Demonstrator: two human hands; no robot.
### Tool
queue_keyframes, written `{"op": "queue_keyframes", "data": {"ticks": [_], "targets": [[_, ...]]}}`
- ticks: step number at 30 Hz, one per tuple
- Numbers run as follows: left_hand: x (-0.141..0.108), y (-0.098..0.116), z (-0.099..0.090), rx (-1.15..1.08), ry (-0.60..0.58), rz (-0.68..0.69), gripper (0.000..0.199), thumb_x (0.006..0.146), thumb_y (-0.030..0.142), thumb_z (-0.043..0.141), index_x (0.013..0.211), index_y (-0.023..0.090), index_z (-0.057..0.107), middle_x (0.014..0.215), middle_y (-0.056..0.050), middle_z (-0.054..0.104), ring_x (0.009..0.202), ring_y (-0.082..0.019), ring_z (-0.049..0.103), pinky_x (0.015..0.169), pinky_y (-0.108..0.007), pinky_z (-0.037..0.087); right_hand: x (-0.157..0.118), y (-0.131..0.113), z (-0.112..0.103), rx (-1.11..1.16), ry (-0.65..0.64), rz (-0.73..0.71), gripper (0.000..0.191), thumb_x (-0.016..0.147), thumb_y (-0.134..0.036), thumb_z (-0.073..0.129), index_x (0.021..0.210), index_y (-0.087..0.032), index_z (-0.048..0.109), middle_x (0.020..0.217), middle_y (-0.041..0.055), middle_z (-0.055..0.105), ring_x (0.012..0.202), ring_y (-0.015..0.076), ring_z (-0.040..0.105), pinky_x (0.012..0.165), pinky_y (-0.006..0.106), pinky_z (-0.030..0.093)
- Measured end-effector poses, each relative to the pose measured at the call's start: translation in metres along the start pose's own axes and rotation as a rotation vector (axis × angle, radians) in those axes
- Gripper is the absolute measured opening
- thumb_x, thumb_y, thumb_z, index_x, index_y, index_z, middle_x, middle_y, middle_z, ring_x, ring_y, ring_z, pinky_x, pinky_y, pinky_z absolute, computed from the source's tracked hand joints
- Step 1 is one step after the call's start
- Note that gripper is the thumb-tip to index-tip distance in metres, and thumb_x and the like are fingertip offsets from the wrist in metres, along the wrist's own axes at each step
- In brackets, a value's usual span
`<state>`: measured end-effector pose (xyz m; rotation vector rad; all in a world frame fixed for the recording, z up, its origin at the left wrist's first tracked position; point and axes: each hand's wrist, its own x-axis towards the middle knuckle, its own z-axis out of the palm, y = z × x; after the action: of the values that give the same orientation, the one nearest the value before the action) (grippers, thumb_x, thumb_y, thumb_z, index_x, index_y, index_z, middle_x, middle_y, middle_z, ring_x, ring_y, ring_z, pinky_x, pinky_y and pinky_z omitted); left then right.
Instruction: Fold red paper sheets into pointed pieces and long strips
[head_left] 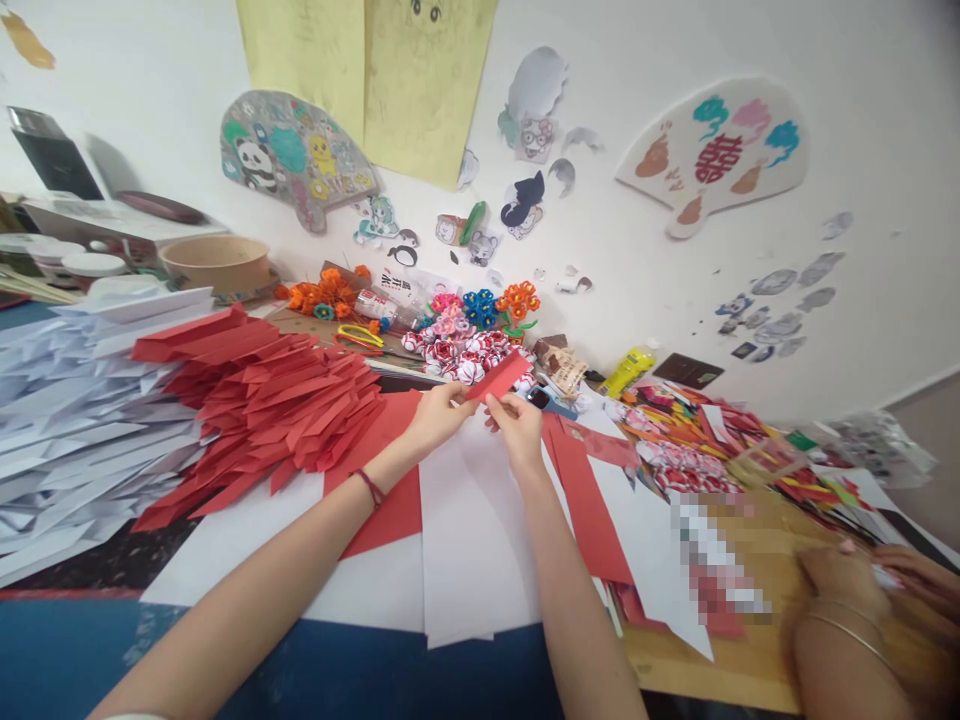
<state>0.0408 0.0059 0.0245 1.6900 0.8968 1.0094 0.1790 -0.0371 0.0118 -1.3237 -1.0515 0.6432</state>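
Between my two hands is a small folded strip of red paper (499, 378), held up over the middle of the table. My left hand (441, 412) pinches its left end, and my right hand (516, 425) grips its lower edge with the thumb on top. Below my hands lie white paper sheets (480, 540) and a red sheet (394, 500) partly beneath them. A heap of folded red paper pieces (277, 410) lies left of my left hand. Beyond it spreads a larger heap of folded white paper pieces (82, 420).
Red-and-white paper flowers (469, 355) sit just behind my hands, beside colourful flowers (484, 308). A round tan bowl (215, 265) stands back left, a yellow bottle (628, 372) back right. At far right, a co-worker's hands (847, 580) handle something small.
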Motion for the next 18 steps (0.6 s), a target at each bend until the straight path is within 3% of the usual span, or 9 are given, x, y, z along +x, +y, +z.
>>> {"op": "queue_keyframes", "data": {"ticks": [5,8,14,18], "targets": [[0.0022,-0.0038,-0.002,0.251,0.02,0.059,0.023,0.075,0.033,0.058,0.061,0.018,0.049,0.061,0.001,0.058,0.054,-0.011,0.052,0.051,-0.022,0.035,0.0003,0.0015,-0.0014,-0.044,0.033,-0.016,0.041,0.069,-0.055,0.069,0.074,-0.015,0.066,0.06,0.0026,0.063,0.05,0.0133,0.057,0.047,0.024,0.044],[0.0027,-0.0065,-0.0005,0.147,-0.039,0.027,0.024,0.075,0.035,0.058,0.062,0.018,0.048,0.06,0.0,0.061,0.052,-0.012,0.053,0.049,-0.022,0.036,-0.0002,0.0015,-0.0007,-0.05,0.03,-0.029,0.04,0.07,-0.055,0.069,0.069,-0.015,0.064,0.057,0.002,0.061,0.05,0.0131,0.056,0.047,0.024,0.043],[0.0004,-0.0048,0.0021,-0.134,-0.083,-0.045,0.032,0.075,0.047,0.061,0.069,0.017,0.052,0.064,-0.003,0.064,0.053,-0.012,0.054,0.049,-0.022,0.039,0.0007,0.002,0.0018,0.075,-0.082,0.003,0.042,0.07,-0.056,0.068,0.079,-0.015,0.067,0.068,0.0039,0.066,0.052,0.0125,0.056,0.046,0.024,0.043],[-0.0031,0.0002,-0.0036,0.227,-0.042,0.101,0.024,0.077,0.041,0.063,0.077,0.018,0.058,0.074,-0.003,0.067,0.064,-0.016,0.059,0.056,-0.024,0.039,0.0031,0.0044,-0.0029,0.009,-0.019,0.016,0.038,0.069,-0.054,0.068,0.07,-0.015,0.065,0.062,0.0032,0.065,0.049,0.0127,0.056,0.046,0.024,0.042]]}}
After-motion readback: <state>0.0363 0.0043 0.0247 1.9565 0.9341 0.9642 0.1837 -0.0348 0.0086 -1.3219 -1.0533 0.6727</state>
